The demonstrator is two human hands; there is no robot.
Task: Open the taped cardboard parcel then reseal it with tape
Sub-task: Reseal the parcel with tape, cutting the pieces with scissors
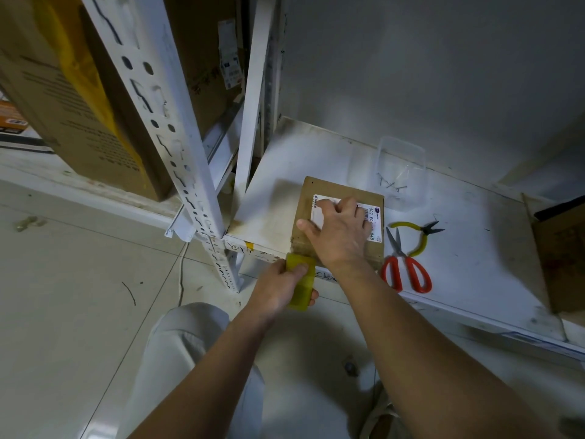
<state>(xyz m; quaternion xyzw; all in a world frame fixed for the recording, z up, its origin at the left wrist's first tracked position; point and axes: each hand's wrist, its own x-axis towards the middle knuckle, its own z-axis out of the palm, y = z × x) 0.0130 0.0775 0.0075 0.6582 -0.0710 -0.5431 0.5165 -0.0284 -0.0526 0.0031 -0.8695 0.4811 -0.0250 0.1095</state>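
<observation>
Parcel [342,217] at frame centre is pressed flat by open right hand [340,232]; tape [300,280] is gripped by left hand [281,288]. Tape may wrinkle if pulled skewed.

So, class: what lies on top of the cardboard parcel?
A white shipping label is stuck on the parcel, and the right hand presses flat over it, covering much of the label's print.
</observation>
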